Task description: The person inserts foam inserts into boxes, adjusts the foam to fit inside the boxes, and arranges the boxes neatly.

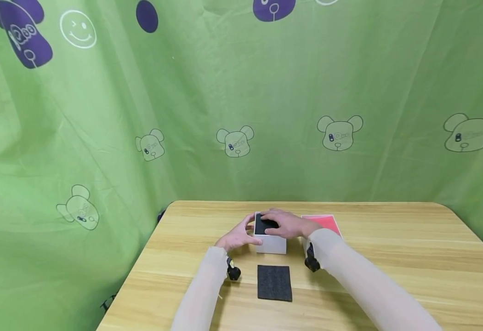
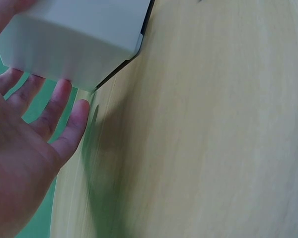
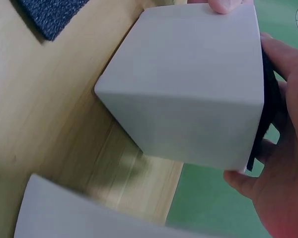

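Observation:
A white box (image 1: 271, 245) stands on the table, with a black felt-like pad (image 1: 260, 225) at its top opening. My left hand (image 1: 238, 236) holds the box's left side, thumb on the near face and fingers toward the far side; in the left wrist view, fingertips touch the box's edge. From above, my right hand (image 1: 288, 224) rests on the black pad, fingers spread across it. The right wrist view shows one fingertip at the box's rim and the pad's edge (image 3: 269, 94) sticking slightly out. How deep the pad sits is hidden.
On the wooden table (image 1: 373, 276) a dark grey felt square (image 1: 274, 283) lies flat, nearer me than the box. Just right of the box stands a second white box with a pinkish-red top (image 1: 325, 222), partly behind my right wrist. A green curtain (image 1: 282, 165) hangs behind.

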`<state>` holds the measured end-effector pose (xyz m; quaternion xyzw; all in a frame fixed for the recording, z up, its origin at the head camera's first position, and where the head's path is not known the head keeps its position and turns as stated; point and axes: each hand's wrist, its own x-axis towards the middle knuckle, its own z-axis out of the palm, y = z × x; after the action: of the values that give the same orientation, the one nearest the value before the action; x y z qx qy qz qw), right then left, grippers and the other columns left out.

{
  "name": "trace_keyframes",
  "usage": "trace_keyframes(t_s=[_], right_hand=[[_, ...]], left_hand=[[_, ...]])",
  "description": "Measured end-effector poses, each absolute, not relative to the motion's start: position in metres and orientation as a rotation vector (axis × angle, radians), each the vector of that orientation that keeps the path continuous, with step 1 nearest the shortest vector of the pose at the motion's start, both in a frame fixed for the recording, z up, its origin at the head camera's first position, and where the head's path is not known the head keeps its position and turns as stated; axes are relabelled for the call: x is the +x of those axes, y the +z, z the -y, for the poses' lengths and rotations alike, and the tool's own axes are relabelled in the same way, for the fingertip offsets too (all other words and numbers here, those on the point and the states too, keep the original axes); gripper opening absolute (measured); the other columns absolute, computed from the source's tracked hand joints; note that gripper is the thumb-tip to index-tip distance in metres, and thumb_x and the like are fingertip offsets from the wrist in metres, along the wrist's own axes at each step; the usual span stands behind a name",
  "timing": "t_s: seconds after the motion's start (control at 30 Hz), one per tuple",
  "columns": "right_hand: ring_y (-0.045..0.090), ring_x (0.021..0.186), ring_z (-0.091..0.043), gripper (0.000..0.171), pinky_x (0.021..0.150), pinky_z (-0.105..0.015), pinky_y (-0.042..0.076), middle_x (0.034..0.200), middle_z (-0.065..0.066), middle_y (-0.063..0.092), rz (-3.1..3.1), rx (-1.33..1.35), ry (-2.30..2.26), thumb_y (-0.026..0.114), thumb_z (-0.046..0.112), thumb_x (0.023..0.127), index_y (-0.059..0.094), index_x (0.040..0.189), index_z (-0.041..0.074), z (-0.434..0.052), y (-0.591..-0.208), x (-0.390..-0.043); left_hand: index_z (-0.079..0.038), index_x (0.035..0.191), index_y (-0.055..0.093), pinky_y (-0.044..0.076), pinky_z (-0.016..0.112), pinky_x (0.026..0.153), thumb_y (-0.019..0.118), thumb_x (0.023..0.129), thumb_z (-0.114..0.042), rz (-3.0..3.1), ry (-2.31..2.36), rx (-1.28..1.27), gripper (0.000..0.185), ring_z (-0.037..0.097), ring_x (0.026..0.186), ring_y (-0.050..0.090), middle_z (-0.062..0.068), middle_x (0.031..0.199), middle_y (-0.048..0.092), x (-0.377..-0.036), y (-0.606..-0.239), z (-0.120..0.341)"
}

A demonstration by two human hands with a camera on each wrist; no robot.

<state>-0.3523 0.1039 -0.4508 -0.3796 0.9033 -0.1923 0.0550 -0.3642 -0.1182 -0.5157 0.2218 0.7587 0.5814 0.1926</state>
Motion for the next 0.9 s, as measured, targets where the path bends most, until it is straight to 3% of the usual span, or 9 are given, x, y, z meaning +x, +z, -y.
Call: trace_keyframes(t_s=[0.27, 0.47, 0.9], right_hand=[[0.039, 0.129, -0.033, 0.047, 0.104, -0.051, 0.032, 0.141, -0.015, 0.043, -2.747, -1.164, -0.604, 0.056, 0.027, 0.095, 0.050, 0.133, 0.001, -0.109, -0.448, -0.352], [0.034, 0.132, -0.036, 0.047, 0.106, -0.054, 0.028, 0.141, -0.017, 0.043, -2.753, -1.124, -0.572, 0.056, 0.027, 0.095, 0.051, 0.133, 0.001, -0.111, -0.450, -0.348], [0.038, 0.129, -0.036, 0.048, 0.105, -0.052, 0.031, 0.138, -0.017, 0.045, -2.781, -1.063, -0.561, 0.058, 0.028, 0.094, 0.051, 0.132, 0.001, -0.124, -0.442, -0.343]], left_hand=[[-0.011, 0.152, 0.011, 0.043, 0.036, 0.097, 0.076, 0.077, -0.003, -2.137, 1.642, 0.605, 0.100, 0.030, 0.130, 0.034, 0.008, 0.154, 0.019, -0.363, -0.515, 0.120], [-0.012, 0.152, 0.012, 0.043, 0.035, 0.096, 0.076, 0.077, -0.003, -2.140, 1.632, 0.605, 0.099, 0.029, 0.130, 0.035, 0.007, 0.153, 0.022, -0.361, -0.516, 0.116], [-0.011, 0.152, 0.013, 0.042, 0.038, 0.098, 0.075, 0.076, 0.000, -2.129, 1.655, 0.630, 0.098, 0.032, 0.130, 0.034, 0.010, 0.152, 0.023, -0.361, -0.515, 0.117]])
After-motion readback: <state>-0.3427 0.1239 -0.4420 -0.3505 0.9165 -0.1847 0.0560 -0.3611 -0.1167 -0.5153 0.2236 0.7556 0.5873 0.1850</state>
